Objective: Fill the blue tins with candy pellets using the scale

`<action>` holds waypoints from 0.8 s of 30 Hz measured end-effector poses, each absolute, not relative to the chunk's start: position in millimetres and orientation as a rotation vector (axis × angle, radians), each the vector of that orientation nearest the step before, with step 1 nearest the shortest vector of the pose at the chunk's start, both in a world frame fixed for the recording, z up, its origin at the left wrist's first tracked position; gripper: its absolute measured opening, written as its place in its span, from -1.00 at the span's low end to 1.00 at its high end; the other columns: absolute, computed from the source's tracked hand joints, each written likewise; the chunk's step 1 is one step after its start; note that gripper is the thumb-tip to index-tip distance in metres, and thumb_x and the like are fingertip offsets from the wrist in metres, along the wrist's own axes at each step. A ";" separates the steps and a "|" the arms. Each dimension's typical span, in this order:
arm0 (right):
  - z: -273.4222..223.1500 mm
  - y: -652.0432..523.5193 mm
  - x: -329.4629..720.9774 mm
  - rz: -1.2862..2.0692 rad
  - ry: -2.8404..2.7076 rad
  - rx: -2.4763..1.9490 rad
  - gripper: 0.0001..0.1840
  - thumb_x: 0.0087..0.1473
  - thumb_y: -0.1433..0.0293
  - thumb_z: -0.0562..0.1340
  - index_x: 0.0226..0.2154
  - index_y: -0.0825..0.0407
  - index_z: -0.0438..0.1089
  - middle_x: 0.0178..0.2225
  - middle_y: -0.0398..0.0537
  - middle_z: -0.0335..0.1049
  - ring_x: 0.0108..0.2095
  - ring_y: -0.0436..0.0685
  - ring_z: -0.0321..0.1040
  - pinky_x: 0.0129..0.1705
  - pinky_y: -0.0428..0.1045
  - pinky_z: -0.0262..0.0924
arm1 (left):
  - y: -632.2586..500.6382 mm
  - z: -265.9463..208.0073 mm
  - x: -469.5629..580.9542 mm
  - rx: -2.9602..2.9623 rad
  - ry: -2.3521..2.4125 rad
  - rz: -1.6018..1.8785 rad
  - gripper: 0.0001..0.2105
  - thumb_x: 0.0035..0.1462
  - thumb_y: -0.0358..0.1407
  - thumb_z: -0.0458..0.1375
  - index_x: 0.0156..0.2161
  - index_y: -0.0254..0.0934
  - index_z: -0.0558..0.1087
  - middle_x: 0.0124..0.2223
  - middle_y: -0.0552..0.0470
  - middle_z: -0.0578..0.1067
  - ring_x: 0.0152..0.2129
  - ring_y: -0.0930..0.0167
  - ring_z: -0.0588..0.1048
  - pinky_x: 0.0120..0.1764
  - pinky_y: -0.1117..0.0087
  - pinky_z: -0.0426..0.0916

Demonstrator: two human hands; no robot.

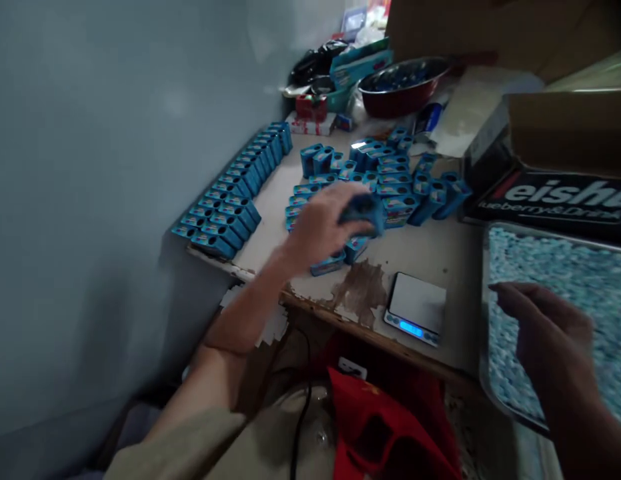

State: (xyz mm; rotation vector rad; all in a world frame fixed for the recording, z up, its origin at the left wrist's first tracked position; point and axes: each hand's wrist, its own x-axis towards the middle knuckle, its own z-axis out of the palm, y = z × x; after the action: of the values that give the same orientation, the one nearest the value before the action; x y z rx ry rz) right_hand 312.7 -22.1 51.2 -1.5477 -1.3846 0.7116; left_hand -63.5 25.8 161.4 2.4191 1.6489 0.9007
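My left hand (323,223) is closed around a small blue box (364,212) with a dark round hole in its top. It holds the box above a group of similar blue boxes (397,208), and motion blurs it. Over the left side of a metal tray (486,333) hovers my right hand (547,327), fingers drawn together in a pinch. Whatever is between those fingertips, if anything, I cannot make out. Small pale-blue and white pieces (555,267) fill the tray. Between the two hands lies a small digital scale (418,303) with a lit blue display.
Rows of blue boxes (230,207) stand along the wall at the table's left edge. At the back are a red bowl (400,93) and a red carton (311,108). A black printed cardboard box (555,193) stands behind the tray. A red bag (385,420) hangs below the table edge.
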 end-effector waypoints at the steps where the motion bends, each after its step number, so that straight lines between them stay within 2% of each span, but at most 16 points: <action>1: 47.6 -20.8 307.0 0.752 -1.389 -1.554 -0.82 0.22 -0.15 0.44 -0.39 -0.62 0.65 -0.43 0.01 0.57 -0.36 0.58 0.58 -0.55 0.39 0.20 | 41.5 171.6 -96.8 2.397 1.745 0.919 -0.58 0.44 -0.31 0.46 0.31 -0.24 0.56 0.31 -0.03 0.66 0.29 0.28 0.61 0.42 0.21 0.51; 2: 44.9 -18.8 299.9 0.780 -1.410 -1.542 -0.80 0.25 -0.14 0.44 -0.39 -0.57 0.65 -0.42 0.00 0.57 -0.37 0.54 0.57 -0.55 0.37 0.23 | 59.1 179.8 -130.9 2.358 1.846 0.905 -0.55 0.40 -0.33 0.48 0.31 -0.26 0.56 0.31 -0.05 0.66 0.28 0.25 0.61 0.40 0.17 0.50; 4: 43.6 -13.2 280.9 0.784 -1.522 -1.460 -0.79 0.34 -0.07 0.43 -0.31 -0.44 0.66 -0.35 -0.03 0.62 -0.35 0.46 0.59 -0.50 0.32 0.34 | 95.9 187.5 -196.6 2.248 2.020 0.813 -0.50 0.36 -0.32 0.49 0.32 -0.36 0.56 0.28 -0.08 0.67 0.23 0.31 0.60 0.37 0.20 0.44; 7: 51.4 -2.3 239.5 0.748 -1.860 -1.207 -0.84 0.42 0.08 0.42 -0.09 -0.25 0.67 -0.29 -0.05 0.64 -0.33 0.35 0.60 -0.35 0.23 0.47 | 139.8 173.7 -274.6 2.084 2.013 0.630 -0.47 0.33 -0.41 0.41 0.36 -0.46 0.50 0.30 0.05 0.65 0.09 0.58 0.52 0.33 0.44 0.35; 9: 58.8 6.1 205.4 0.702 -2.122 -1.012 -0.79 0.47 0.18 0.37 0.05 -0.15 0.65 -0.28 -0.06 0.61 -0.35 0.26 0.57 -0.29 0.16 0.49 | 154.9 153.3 -308.6 2.014 1.919 0.538 -0.47 0.30 -0.46 0.36 0.34 -0.46 0.52 0.25 0.11 0.68 0.01 0.63 0.52 0.23 0.53 0.38; 11: 64.8 13.7 171.2 0.590 -2.373 -0.961 -0.69 0.52 0.28 0.28 0.21 -0.09 0.60 -0.05 0.08 0.65 -0.16 0.30 0.63 -0.16 0.15 0.50 | 158.7 132.4 -330.1 1.990 1.903 0.418 -0.50 0.24 -0.49 0.39 0.29 -0.43 0.59 0.17 0.13 0.73 -0.03 0.57 0.56 0.19 0.53 0.43; 13: 68.9 18.4 142.0 0.451 -2.586 -1.002 -0.65 0.55 0.34 0.22 0.24 -0.04 0.58 0.10 0.18 0.61 -0.01 0.34 0.61 -0.08 0.13 0.45 | 154.8 115.6 -341.5 2.001 1.938 0.346 -0.59 0.27 -0.47 0.41 0.21 -0.42 0.63 0.15 0.11 0.75 0.01 0.51 0.60 0.24 0.48 0.46; 14: 70.5 19.3 130.1 0.381 -2.672 -1.059 -0.67 0.56 0.36 0.20 0.20 -0.03 0.60 0.11 0.20 0.60 0.00 0.34 0.60 -0.09 0.11 0.40 | 151.8 108.9 -344.0 2.014 1.949 0.339 -0.66 0.33 -0.44 0.39 0.18 -0.44 0.64 0.18 0.09 0.74 0.05 0.49 0.60 0.30 0.45 0.44; 16: 73.6 18.5 111.7 0.263 -2.790 -1.236 -0.70 0.58 0.38 0.17 0.07 -0.03 0.65 0.04 0.19 0.60 -0.07 0.31 0.57 -0.19 0.08 0.24 | 146.9 97.7 -344.3 2.045 1.972 0.377 -0.74 0.44 -0.36 0.34 0.13 -0.49 0.63 0.25 0.02 0.71 0.14 0.47 0.59 0.45 0.33 0.35; 18: 77.3 15.7 99.2 0.215 -2.835 -1.423 -0.68 0.60 0.37 0.16 0.01 -0.04 0.66 -0.02 0.15 0.60 -0.15 0.27 0.55 -0.30 0.08 0.03 | 146.0 87.9 -341.1 2.099 2.049 0.390 -0.71 0.48 -0.26 0.35 0.08 -0.52 0.63 0.26 -0.07 0.70 0.20 0.39 0.58 0.53 0.14 0.27; 21: 85.4 12.4 90.3 0.301 -2.840 -1.527 -0.66 0.66 0.29 0.14 0.05 -0.08 0.67 -0.01 0.08 0.62 -0.18 0.23 0.55 -0.35 0.09 -0.16 | 153.1 75.2 -338.5 2.152 2.243 0.326 -0.72 0.43 -0.24 0.41 0.01 -0.50 0.66 0.15 -0.04 0.75 0.19 0.27 0.63 0.53 -0.18 0.25; 24: 96.0 10.4 99.6 0.421 -2.787 -1.562 -0.68 0.67 0.25 0.17 0.05 -0.09 0.67 0.03 0.04 0.65 -0.13 0.21 0.58 -0.35 0.07 -0.17 | 165.1 67.2 -342.4 2.126 2.285 0.319 -0.82 0.37 -0.30 0.37 -0.09 -0.45 0.66 -0.02 0.08 0.75 0.12 0.26 0.67 0.48 -0.27 0.30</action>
State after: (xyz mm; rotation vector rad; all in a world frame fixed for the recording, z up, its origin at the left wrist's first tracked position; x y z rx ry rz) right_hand 99.6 10.4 96.0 -1.5617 -2.7872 0.4212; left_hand -342.4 165.1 67.2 2.1257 2.2850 0.3187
